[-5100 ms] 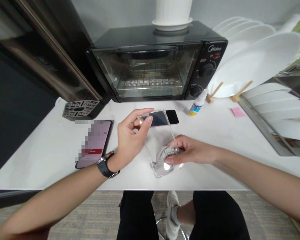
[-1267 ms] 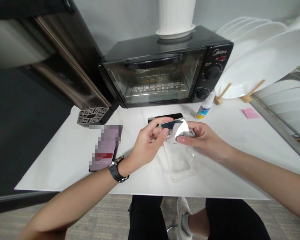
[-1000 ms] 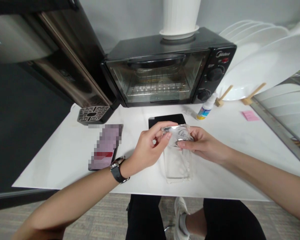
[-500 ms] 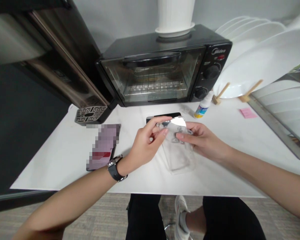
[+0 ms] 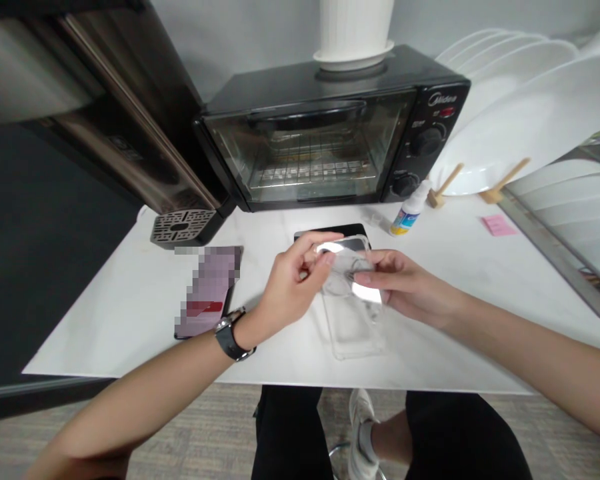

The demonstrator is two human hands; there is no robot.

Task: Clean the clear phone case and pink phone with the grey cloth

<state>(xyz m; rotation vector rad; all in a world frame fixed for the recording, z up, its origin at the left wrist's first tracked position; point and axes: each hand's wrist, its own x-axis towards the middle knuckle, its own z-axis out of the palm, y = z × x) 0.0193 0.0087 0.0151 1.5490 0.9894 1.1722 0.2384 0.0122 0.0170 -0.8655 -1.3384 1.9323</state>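
A clear, see-through phone case (image 5: 354, 333) is held between my two hands above the white table, tilted with its near end low. My left hand (image 5: 300, 277) pinches its upper left side between thumb and fingers. On the right edge my right hand (image 5: 397, 280) grips it, thumb on top. Bright reflections cross the clear surface, so its inner details are hard to make out. Just behind the hands lies a flat black object (image 5: 353, 231), partly covered by them. A phone (image 5: 213, 287) with a blurred-out screen rests beside my left wrist.
A black toaster oven (image 5: 313, 140) stands at the back with a white pot (image 5: 356, 30) on top. Right of centre is a small spray bottle (image 5: 407, 212), near a pink sticky note (image 5: 500, 225) and racked white plates (image 5: 530, 127). A dark drink machine (image 5: 180, 228) stands left.
Both hands have kept their hold. The phone case has tilted a little, its near end shifting slightly down, and the reflections on it have moved. The view has shifted slightly.
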